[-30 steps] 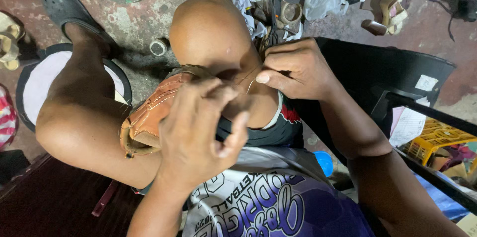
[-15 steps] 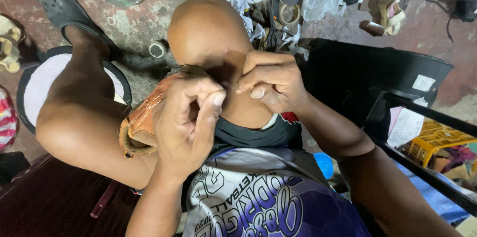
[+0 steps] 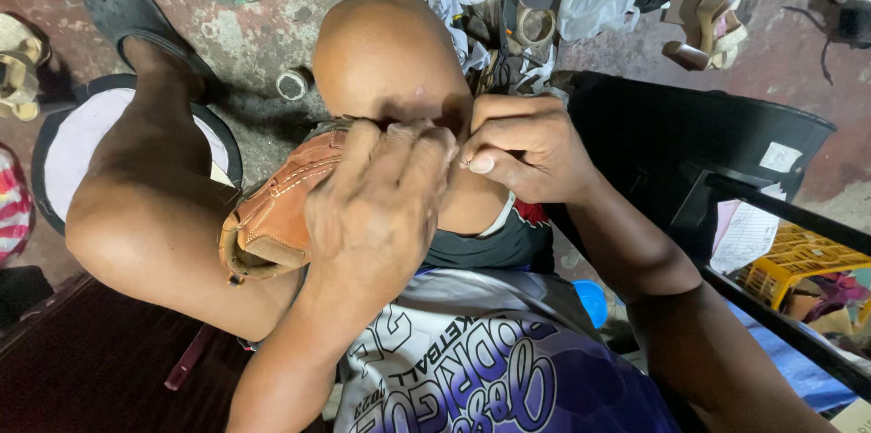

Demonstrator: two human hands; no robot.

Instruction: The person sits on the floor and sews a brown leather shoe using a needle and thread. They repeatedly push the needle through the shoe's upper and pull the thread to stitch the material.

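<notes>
A tan leather shoe point(image 3: 277, 215) with pale stitching lay wedged between the person's knees, its toe end hidden under the left hand point(image 3: 376, 215). That hand was curled over it, fingers bent and pressing down. The right hand point(image 3: 522, 147) sat just beside, thumb and forefinger pinched tight together; what they pinched I could not tell. Past the knees, a dark clog point(image 3: 127, 11), a tape roll point(image 3: 292, 84) and wedge sandals point(image 3: 708, 29) littered the floor point(image 3: 263, 43).

You've got 1 tan leather shoe point(image 3: 272, 215), 2 hands on it – left point(image 3: 376, 215), right point(image 3: 526, 147); 1 black clog point(image 3: 127, 11), 2 tape rolls point(image 3: 292, 85) on the floor.
</notes>
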